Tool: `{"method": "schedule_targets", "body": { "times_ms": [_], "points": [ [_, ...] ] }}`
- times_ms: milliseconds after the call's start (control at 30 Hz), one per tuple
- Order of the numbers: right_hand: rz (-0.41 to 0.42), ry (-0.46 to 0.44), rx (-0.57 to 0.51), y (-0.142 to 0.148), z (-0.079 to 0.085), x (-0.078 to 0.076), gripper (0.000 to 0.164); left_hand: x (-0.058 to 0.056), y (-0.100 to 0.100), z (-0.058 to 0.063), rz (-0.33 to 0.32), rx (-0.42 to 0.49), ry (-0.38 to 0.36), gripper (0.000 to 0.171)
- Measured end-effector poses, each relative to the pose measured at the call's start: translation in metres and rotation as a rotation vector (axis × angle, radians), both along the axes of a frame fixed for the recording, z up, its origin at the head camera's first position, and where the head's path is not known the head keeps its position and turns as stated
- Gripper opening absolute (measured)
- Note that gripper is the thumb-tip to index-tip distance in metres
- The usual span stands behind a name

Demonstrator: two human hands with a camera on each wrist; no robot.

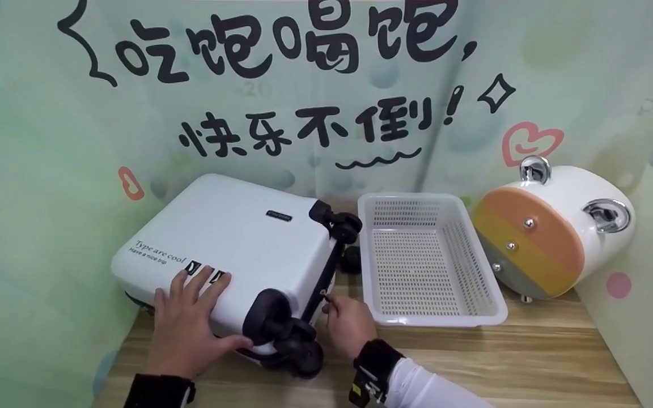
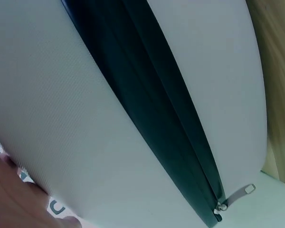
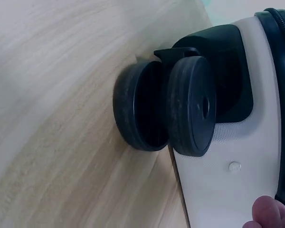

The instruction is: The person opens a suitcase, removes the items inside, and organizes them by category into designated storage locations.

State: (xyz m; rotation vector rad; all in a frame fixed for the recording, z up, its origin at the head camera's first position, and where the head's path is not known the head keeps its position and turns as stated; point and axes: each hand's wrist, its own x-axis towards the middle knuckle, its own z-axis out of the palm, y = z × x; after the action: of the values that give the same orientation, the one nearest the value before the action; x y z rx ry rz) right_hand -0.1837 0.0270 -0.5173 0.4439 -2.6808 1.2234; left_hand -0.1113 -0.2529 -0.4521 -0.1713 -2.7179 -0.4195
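Note:
A white suitcase [image 1: 230, 226] with black corner guards lies flat on the wooden table. My left hand [image 1: 190, 323] rests on its top with fingers spread over the dark stickers near the front edge. Beside the wheeled end, my right hand [image 1: 352, 323] pinches a small metal zipper pull at the suitcase's dark zipper band [image 1: 318, 283]. Only fingertips [image 3: 267, 212] of that hand show in the right wrist view, close to the band. On another side, the left wrist view has the dark band [image 2: 152, 109] running to a metal zipper pull [image 2: 237, 194].
Right of the suitcase stands a white perforated plastic basket [image 1: 365, 260]. Farther right, a white rounded case [image 1: 598, 187] with an orange, yellow and grey striped face lies tilted. Black wheels [image 1: 304, 354] jut from the suitcase's end. A printed green backdrop [image 1: 315, 181] rises behind.

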Motion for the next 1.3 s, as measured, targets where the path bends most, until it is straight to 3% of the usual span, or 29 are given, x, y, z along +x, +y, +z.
{"method": "schedule_targets", "body": {
  "times_ms": [333,533,600,700,833,933,1033,1200,1300],
  "points": [
    [0.011,0.029,0.017,-0.002,-0.003,0.013,0.024,0.005,0.021,-0.005,0.095,-0.012,0.107,0.116],
    [0.033,0.001,-0.033,0.001,-0.004,0.016,0.023,0.006,0.037,-0.007,0.164,-0.006,0.123,0.115],
    [0.037,-0.009,-0.054,0.002,-0.005,0.016,0.021,0.008,0.041,-0.004,0.171,-0.001,0.106,0.115],
    [0.026,-0.032,-0.060,0.002,-0.006,0.016,0.020,0.009,0.040,0.008,0.146,0.008,0.020,0.112],
    [0.016,-0.043,-0.059,0.002,-0.008,0.015,0.019,0.003,0.015,0.020,0.085,-0.005,-0.089,0.113],
    [0.017,-0.032,-0.064,0.001,-0.008,0.015,0.018,-0.002,-0.006,0.014,0.072,-0.039,-0.033,0.118],
    [0.014,-0.014,-0.065,0.002,-0.006,0.015,0.017,-0.005,-0.013,0.005,0.083,-0.056,0.064,0.120],
    [-0.017,-0.006,-0.078,0.005,-0.006,0.013,0.005,-0.006,-0.003,-0.001,0.113,-0.047,0.121,0.119],
    [-0.031,0.000,-0.081,0.007,-0.006,0.013,0.008,-0.006,0.006,-0.001,0.154,-0.032,0.131,0.118]
  ]
}}
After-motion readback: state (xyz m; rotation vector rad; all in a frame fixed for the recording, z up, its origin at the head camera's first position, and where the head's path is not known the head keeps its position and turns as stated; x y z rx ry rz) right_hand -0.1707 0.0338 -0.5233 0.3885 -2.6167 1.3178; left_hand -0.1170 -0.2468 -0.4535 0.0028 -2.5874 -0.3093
